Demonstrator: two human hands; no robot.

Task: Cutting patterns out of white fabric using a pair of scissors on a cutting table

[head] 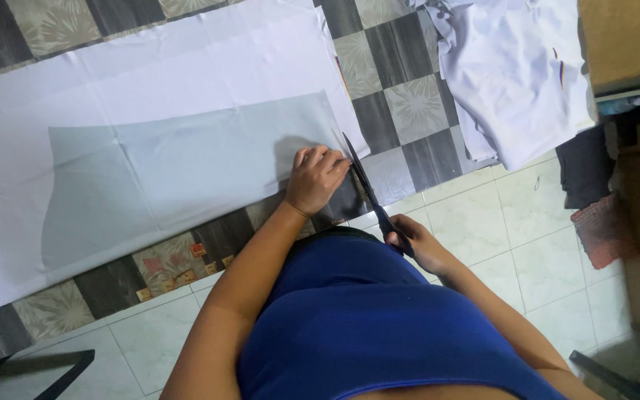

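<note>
On the floor, head view, looking straight down past my blue top (379,318). White fabric (157,81) lies spread flat over a checkered mat (401,104) of dark and pale patterned squares. Grey pattern piece (187,170) lies on top of the white fabric, long and flat, its right edge near the fabric's cut end.

Left hand (316,178): palm down at the right end of the grey piece, fingers curled and held close together, tips pressing the layers to the floor. Knuckles sit just beside the scissor blades.

Right hand (416,241): closed around the handles of the dark scissors (368,192), fingers through or around the loops; cannot tell which finger sits where, the grip is partly hidden by the handles. Blades point away from me, up along the right edge of the grey piece, tip reaching the fabric edge. Cannot tell how far apart the blades are; they read as one dark line.

Right of the mat: heap of white cloth (516,74), loosely folded, lying partly on the mat and partly on the pale floor tiles (483,222). Dark and reddish cloths (601,215) farther right, well apart from my hands.
</note>
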